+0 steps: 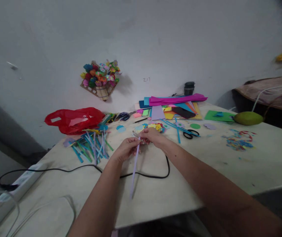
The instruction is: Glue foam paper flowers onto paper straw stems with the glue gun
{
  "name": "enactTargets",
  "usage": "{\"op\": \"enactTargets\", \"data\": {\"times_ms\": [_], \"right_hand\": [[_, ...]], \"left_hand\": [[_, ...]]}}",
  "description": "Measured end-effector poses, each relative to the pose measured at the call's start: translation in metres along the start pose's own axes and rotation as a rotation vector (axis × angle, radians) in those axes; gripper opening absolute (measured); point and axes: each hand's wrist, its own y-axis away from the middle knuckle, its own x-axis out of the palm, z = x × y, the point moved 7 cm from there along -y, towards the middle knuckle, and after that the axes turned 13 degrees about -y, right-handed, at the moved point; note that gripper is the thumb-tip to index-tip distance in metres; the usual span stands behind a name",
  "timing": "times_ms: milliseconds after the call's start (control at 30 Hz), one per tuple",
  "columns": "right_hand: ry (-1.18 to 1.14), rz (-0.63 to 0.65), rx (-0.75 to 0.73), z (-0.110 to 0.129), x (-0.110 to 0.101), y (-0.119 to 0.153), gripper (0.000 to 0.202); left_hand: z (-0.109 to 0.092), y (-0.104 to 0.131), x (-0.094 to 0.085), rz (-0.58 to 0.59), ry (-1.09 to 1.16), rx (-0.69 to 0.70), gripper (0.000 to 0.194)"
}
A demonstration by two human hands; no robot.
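Observation:
A long lilac paper strip (135, 164) hangs down toward me from between my hands, over the middle of the table. My left hand (127, 148) is closed in a pinch around its upper end. My right hand (153, 136) is closed too, its fingers touching the top of the strip from the right. A small pale piece shows at the fingertips, too small to make out. Just beyond my hands lie yellow and red paper flowers (157, 126), partly covered by my right hand.
Coloured strips (94, 146) and a red plastic bag (78, 120) lie on the left. Scissors (191, 134), stacked coloured sheets (158, 113), paper scraps (239, 141) and a green oval object (248, 118) are on the right. A black cable (153, 176) crosses the table near a power strip (22, 184).

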Motion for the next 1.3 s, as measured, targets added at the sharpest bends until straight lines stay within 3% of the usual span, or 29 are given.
{"op": "enactTargets", "data": {"times_ms": [233,700,867,1100,1300], "right_hand": [[0.044,-0.009,0.034,0.0,0.0,0.003,0.012],[0.113,0.007,-0.106,0.008,-0.001,-0.001,0.012],[0.333,-0.01,-0.278,0.022,0.004,0.001,0.01],[0.845,-0.127,-0.588,0.045,0.015,0.018,0.013],[0.977,-0.096,-0.672,0.047,0.023,0.025,0.015]], "left_hand": [[-0.004,0.0,0.002,-0.025,-0.016,0.034,0.028],[-0.011,-0.001,0.005,-0.02,0.012,0.125,0.026],[-0.013,0.0,0.005,-0.052,0.039,0.114,0.028],[-0.013,-0.001,0.005,-0.073,0.087,0.109,0.026],[-0.012,-0.002,0.004,-0.094,0.115,0.118,0.025]]}}
